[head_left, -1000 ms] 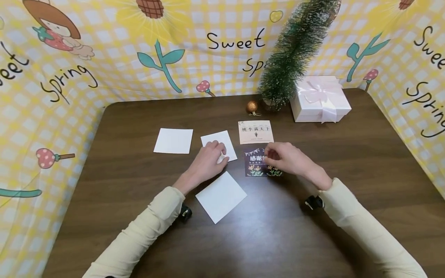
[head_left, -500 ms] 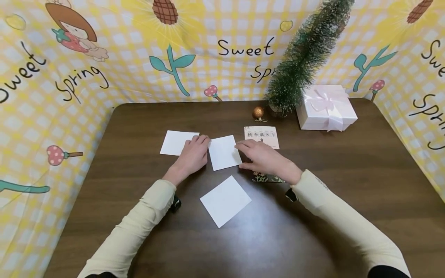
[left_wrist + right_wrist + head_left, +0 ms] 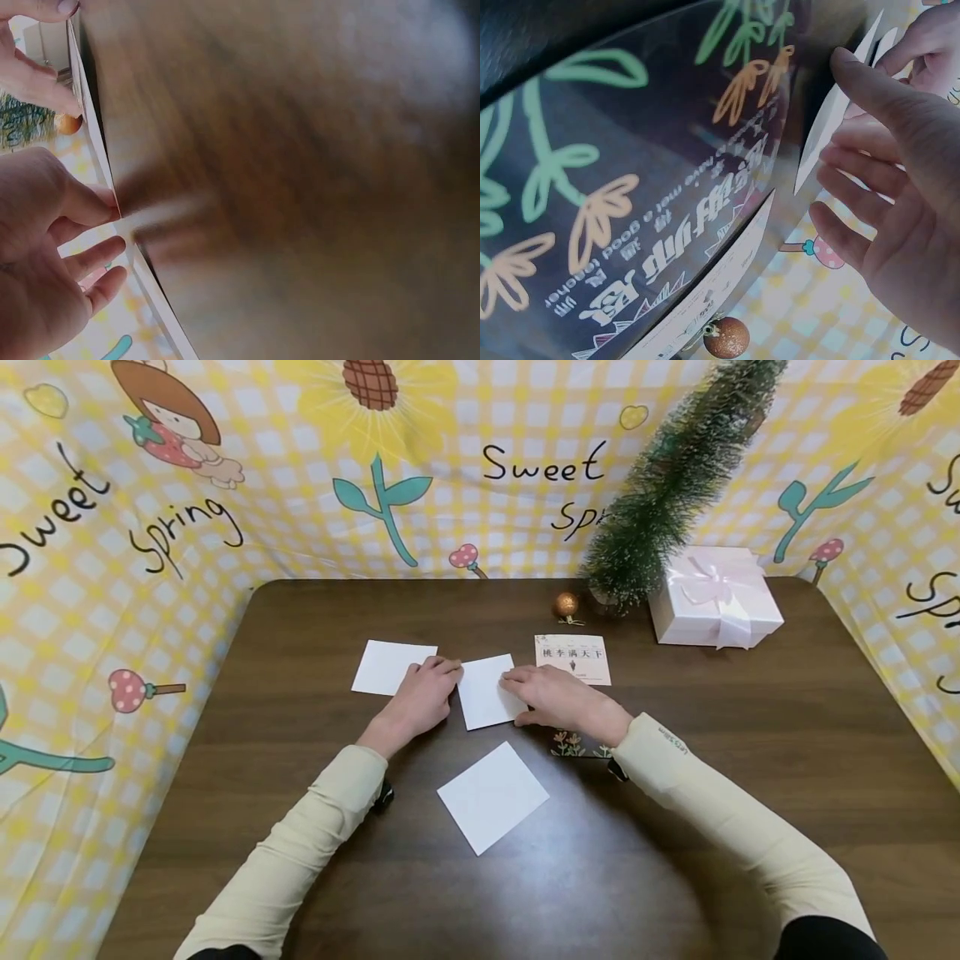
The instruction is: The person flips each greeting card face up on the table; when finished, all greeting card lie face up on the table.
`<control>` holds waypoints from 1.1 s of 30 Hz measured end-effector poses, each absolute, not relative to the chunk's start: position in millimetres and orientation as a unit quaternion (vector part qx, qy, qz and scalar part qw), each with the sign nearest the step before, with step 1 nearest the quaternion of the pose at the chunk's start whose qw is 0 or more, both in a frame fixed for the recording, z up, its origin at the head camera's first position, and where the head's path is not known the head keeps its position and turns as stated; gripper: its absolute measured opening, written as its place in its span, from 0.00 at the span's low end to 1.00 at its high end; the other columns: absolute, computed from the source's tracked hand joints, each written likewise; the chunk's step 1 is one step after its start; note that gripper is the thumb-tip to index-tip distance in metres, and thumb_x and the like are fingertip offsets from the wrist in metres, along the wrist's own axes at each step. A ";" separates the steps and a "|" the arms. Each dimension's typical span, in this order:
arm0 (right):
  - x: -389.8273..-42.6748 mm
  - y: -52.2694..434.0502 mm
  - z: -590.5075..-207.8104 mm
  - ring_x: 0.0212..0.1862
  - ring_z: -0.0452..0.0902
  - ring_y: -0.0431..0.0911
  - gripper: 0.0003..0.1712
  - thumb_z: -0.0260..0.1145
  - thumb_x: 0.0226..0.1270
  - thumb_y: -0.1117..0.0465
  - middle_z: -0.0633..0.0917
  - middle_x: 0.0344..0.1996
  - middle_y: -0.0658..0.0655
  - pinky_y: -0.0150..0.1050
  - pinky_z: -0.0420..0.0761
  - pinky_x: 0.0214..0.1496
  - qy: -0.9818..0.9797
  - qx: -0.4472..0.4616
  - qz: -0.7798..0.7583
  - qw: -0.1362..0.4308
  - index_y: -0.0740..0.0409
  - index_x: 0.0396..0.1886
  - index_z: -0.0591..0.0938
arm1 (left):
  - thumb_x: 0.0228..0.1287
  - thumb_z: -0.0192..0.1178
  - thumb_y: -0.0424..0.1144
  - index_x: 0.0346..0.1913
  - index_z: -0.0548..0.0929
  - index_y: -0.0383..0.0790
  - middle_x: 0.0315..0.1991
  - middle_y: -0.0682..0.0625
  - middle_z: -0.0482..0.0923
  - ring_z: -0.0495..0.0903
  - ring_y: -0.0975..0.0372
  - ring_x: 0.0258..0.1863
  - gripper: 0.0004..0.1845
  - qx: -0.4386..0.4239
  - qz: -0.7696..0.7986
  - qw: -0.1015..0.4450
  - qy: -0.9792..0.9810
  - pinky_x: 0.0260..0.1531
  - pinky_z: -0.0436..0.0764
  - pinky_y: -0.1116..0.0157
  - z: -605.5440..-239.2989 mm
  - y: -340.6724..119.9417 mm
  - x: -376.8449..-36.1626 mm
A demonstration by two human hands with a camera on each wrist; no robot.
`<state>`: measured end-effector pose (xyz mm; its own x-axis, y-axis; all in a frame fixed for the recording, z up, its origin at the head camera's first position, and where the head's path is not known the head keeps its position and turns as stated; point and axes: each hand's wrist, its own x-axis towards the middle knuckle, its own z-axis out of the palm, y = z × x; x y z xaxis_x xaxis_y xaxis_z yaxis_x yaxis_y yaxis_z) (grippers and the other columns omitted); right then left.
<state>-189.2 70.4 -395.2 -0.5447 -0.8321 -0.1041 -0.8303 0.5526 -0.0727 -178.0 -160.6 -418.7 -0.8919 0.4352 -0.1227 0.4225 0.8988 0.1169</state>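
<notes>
Though squarish, held card (image 3: 484, 695) slightly askew.

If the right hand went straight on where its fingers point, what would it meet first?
Apparently the plain white rectangular card: the right hand overlaps its right edge in the head view. Beyond it, the left hand seems next, though depth is unclear.

A white card (image 3: 484, 693) lies between the hands (image 3: 422, 695) (image 3: 562, 700).

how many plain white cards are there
3: far-left card, partly behind left hand; middle card, between that and right hand; near card. Others may be hidden underneath.
</notes>
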 end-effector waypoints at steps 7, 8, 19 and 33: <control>-189.2 74.9 -393.0 0.56 0.79 0.55 0.18 0.63 0.70 0.58 0.80 0.58 0.62 0.48 0.78 0.55 0.862 -0.501 -0.033 0.069 0.64 0.54 0.81 | 0.66 0.51 0.28 0.63 0.75 0.33 0.67 0.40 0.69 0.66 0.46 0.65 0.22 0.231 0.031 0.069 0.970 0.57 0.68 0.45 -414.4 -159.6 -178.4; -189.1 76.6 -392.0 0.55 0.80 0.55 0.16 0.62 0.71 0.60 0.81 0.57 0.62 0.47 0.79 0.55 0.857 -0.510 -0.040 0.061 0.63 0.53 0.81 | 0.66 0.51 0.28 0.63 0.75 0.33 0.67 0.40 0.70 0.66 0.46 0.65 0.22 0.232 0.031 0.070 0.970 0.57 0.68 0.44 -413.3 -159.6 -178.3; -198.1 84.3 -382.0 0.46 0.83 0.50 0.16 0.58 0.65 0.74 0.86 0.43 0.56 0.46 0.80 0.50 0.846 -0.518 -0.049 -0.113 0.60 0.51 0.80 | 0.67 0.61 0.39 0.47 0.82 0.38 0.44 0.46 0.84 0.79 0.51 0.47 0.10 0.254 0.111 -0.002 0.961 0.44 0.72 0.49 -407.4 -158.8 -169.9; -201.2 85.0 -372.7 0.55 0.79 0.54 0.27 0.65 0.68 0.61 0.82 0.52 0.63 0.53 0.74 0.59 0.844 -0.364 -0.394 -0.011 0.65 0.63 0.70 | 0.68 0.59 0.36 0.43 0.85 0.29 0.37 0.39 0.86 0.78 0.61 0.24 0.12 0.184 0.318 0.006 0.930 0.20 0.73 0.67 -400.8 -155.7 -162.7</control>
<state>-201.2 85.0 -372.7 -0.7352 -0.6057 0.3043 -0.6224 0.4252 -0.6572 -162.7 -155.7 -400.8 -0.9319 0.3469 0.1060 0.3392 0.7296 0.5938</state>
